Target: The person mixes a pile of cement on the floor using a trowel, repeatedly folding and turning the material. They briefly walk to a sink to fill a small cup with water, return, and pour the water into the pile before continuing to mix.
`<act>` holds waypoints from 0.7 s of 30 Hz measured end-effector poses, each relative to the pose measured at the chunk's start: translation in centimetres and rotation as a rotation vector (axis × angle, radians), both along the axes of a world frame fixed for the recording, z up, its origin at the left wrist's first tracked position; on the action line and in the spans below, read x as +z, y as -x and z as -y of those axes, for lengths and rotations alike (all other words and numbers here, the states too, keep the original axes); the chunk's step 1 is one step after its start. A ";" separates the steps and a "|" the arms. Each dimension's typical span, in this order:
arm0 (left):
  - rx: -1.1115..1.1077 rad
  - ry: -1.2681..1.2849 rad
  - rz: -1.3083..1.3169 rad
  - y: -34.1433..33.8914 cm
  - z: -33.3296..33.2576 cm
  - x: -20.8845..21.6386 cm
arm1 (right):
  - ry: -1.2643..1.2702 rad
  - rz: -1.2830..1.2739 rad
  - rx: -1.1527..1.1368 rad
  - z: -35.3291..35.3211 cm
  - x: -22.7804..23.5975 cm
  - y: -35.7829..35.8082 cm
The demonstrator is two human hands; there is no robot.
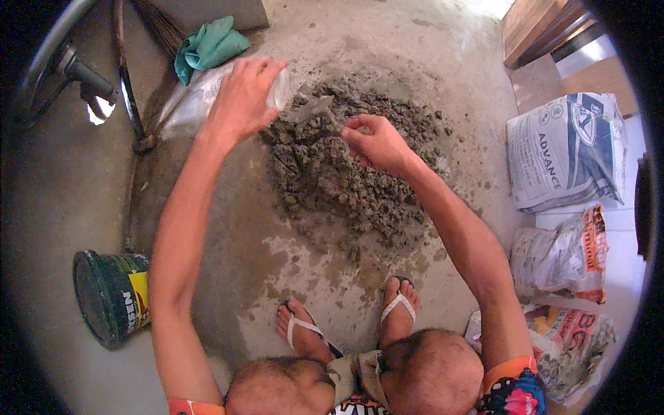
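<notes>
A wide heap of wet grey mortar [360,176] lies on the concrete floor in front of me. My right hand [377,145] is closed at the heap's upper part, gripping a small trowel [315,108]. The trowel's grey, mortar-smeared blade points left over the heap; its handle is mostly hidden by my fingers. Left of the heap, my left hand [245,97] curves its fingers and thumb round a clear plastic thing [281,88], whose shape is largely hidden. Behind that hand lies clear plastic sheeting [187,97] or a bag.
A crumpled green cloth [211,47] and a broom [155,24] are at the far left. A dark green bucket [111,297] stands near left. Cement bags [564,152], a smaller bag [560,252] and an opened bag [570,349] line the right. My sandalled feet [308,328] are below the heap.
</notes>
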State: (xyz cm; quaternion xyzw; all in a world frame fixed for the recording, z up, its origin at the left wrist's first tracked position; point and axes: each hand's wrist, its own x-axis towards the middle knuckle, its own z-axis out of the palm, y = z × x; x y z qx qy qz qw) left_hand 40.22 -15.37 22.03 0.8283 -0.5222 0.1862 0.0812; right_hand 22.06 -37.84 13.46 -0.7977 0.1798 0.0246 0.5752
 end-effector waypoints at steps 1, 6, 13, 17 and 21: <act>-0.023 -0.025 -0.026 0.8 -0.4 -0.4 | 0.022 0.004 0.022 -0.1 -0.2 0.5; -0.085 -0.209 0.003 4.9 -2.0 -0.7 | -0.116 -0.200 0.148 -1.2 1.6 3.3; -0.206 -0.180 0.130 6.0 -0.2 -1.3 | 0.273 -0.131 0.254 -1.4 3.3 5.0; 0.026 0.078 -0.227 6.0 -2.6 -0.2 | 0.549 0.061 0.095 -2.1 1.0 8.0; 0.307 0.290 -0.616 6.6 -8.5 -6.4 | 0.587 0.478 -0.161 -1.5 0.7 12.6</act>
